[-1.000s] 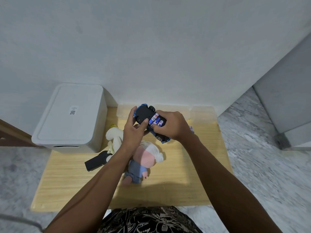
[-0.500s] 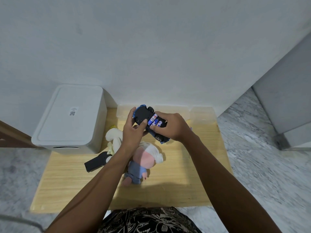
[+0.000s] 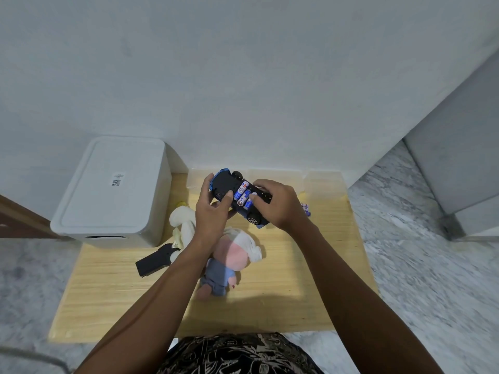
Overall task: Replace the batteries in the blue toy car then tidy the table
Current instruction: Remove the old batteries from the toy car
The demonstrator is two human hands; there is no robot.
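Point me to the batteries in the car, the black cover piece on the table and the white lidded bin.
batteries (image 3: pixel 243 196): head view, on a blue label in the open bay.
black cover piece (image 3: pixel 151 261): head view, middle of its flat face.
white lidded bin (image 3: pixel 113 184): head view, middle of the lid.

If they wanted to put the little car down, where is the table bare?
The table is bare on its right half, from the pink doll to the right edge, and along the near edge. The left is crowded: white bin, cream plush, black flat piece. Clear boxes line the back wall.
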